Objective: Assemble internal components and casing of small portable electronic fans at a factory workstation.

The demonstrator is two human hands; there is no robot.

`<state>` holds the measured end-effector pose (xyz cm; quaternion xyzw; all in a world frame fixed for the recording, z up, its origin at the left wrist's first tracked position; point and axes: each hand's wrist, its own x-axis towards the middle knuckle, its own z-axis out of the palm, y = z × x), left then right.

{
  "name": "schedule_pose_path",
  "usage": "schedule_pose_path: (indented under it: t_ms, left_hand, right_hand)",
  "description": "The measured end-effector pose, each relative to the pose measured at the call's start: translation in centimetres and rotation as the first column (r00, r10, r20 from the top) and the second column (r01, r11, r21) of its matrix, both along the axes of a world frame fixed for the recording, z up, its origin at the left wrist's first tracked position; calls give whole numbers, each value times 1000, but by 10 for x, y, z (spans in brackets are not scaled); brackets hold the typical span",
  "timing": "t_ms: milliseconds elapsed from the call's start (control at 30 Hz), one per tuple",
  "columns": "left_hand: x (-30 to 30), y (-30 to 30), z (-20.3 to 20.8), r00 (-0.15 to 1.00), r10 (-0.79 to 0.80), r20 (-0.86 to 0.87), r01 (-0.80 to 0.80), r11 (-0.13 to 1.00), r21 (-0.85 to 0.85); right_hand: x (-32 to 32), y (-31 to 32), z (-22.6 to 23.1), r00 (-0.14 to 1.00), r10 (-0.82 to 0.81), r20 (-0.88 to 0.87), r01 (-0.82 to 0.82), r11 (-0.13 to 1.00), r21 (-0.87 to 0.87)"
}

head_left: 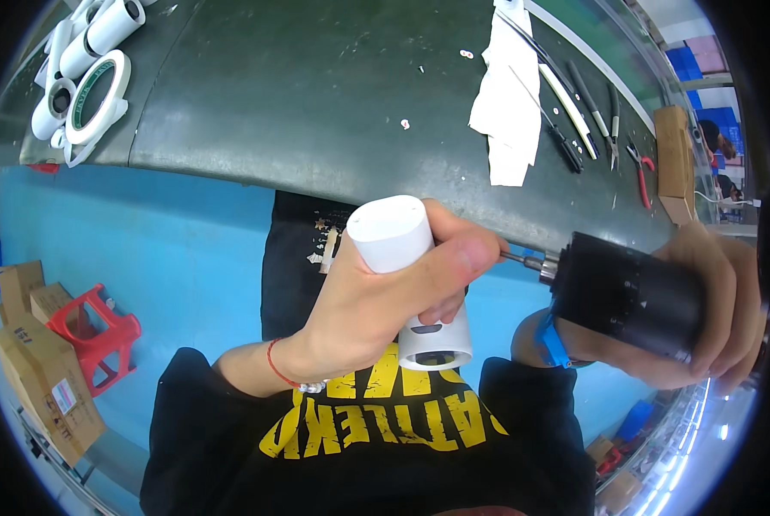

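My left hand (372, 305) is wrapped round a white rounded housing (392, 225), held upright in front of my chest. Its lower end shows a dark round opening, and a small dark slot lies just above that. In my right hand (720, 301) is a black electric screwdriver (630, 292), lying nearly level and pointing left. The thin bit reaches the thumb and forefinger of my left hand at the housing's right side. Those fingers hide the bit's tip and whatever it touches.
Beyond my hands stands a dark green worktable (299, 103). White cylindrical parts (114, 30) and a tape roll (97, 96) lie at its left. A white cloth (507, 112), a thin screwdriver (564, 148), pliers (641, 176) and a cardboard box (675, 163) are at right. A red stool (101, 335) stands on the floor.
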<state>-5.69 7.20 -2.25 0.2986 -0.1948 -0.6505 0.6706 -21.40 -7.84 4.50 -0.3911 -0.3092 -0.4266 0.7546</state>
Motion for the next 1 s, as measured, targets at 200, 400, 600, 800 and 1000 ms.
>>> schedule_pose_path:
  t_ms: [200,400,600,800,1000]
  left_hand:
    - [-3,-5,-2,928,160,336,-121,983,-135]
    - [-5,-1,-13,723,257,641,-125,961,-245]
    - [-7,-5,-23,527,355,772,-76,924,-374]
    - [-6,-2,-21,497,290,818,-50,950,-307]
    - [-5,-2,-20,483,287,827,-35,950,-310]
  right_hand:
    - [58,30,-20,999,29,14,-28,996,-81]
    - [-57,-42,1,998,49,-42,-51,998,-40]
    - [10,16,-28,995,47,-90,-47,999,-8]
    - [2,8,-17,988,81,-132,-86,996,-30]
    - [-7,6,-14,982,93,-162,-103,993,-58]
